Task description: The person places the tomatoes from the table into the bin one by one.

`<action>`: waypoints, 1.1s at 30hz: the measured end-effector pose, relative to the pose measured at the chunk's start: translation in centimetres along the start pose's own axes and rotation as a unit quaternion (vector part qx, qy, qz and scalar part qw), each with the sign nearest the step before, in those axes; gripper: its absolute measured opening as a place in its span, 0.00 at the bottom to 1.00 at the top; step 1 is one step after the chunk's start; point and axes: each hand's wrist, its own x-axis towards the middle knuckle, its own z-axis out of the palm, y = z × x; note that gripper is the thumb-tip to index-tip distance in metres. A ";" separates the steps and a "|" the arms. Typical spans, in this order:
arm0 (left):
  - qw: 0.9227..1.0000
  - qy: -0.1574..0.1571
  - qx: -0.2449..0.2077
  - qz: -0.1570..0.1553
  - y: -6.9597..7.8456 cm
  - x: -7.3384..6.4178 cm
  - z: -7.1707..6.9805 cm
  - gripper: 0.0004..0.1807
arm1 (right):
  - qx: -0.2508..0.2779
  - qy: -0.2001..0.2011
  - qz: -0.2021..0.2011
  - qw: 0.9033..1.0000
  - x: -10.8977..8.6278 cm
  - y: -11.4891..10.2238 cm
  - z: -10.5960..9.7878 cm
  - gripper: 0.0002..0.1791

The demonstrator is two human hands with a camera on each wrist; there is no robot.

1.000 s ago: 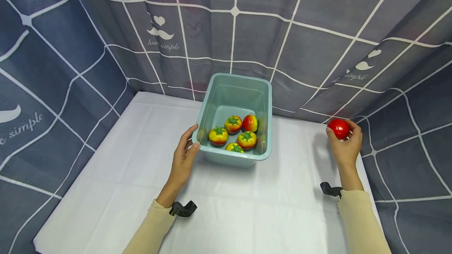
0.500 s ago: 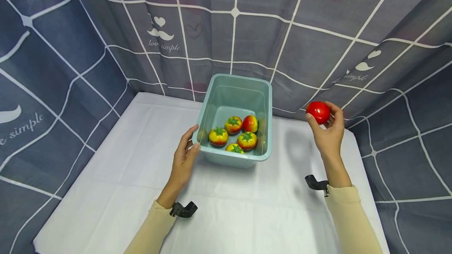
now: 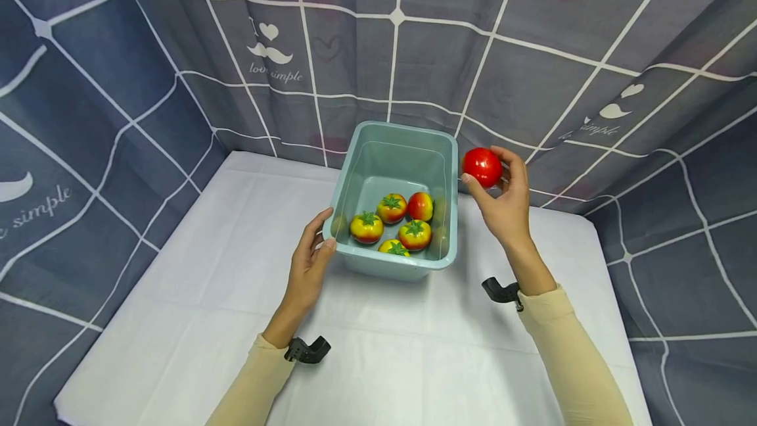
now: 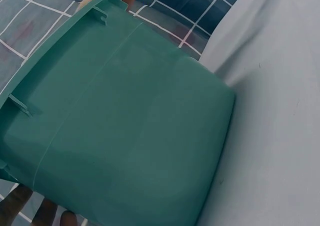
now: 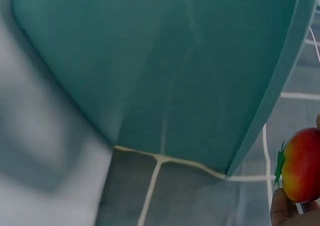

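Observation:
My right hand (image 3: 507, 206) holds a tomato (image 3: 481, 167) between thumb and fingers, up off the table beside the bin's right rim. It looks all red from above; the right wrist view shows its yellow-red side and green leaves at the stem end. A blue-green plastic bin (image 3: 384, 267) stands at the back middle. My left hand (image 3: 306, 265) grips its front left corner, fingers along the left side and thumb at the front rim. Several yellow-and-red tomatoes (image 3: 367, 227) with green tops lie on the bin's floor, one partly hidden by the front wall.
A white cloth (image 3: 378, 360) covers the table under the bin. Dark grey curtains (image 3: 331, 51) with white grid lines hang behind and along both sides, the back one close behind the bin. A black wrist camera (image 3: 307, 351) sits on each forearm.
My right hand has lifted the tomato from the table's right edge and carried it left to beside the bin. The left hand and the bin have stayed put.

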 end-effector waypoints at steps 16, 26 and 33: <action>1.000 -0.002 0.003 0.002 0.0 -0.1 -0.1 0.31 | -0.091 -0.111 -0.049 0.988 3.4 -0.3 5.3 0.36; 1.000 -0.005 0.006 0.003 0.2 0.1 0.0 0.30 | -0.103 -0.115 -0.061 0.986 3.6 0.3 5.9 0.38; 1.000 -0.003 0.007 0.001 0.1 -0.1 0.0 0.31 | -0.068 -0.124 -0.055 0.988 2.9 0.2 5.8 0.42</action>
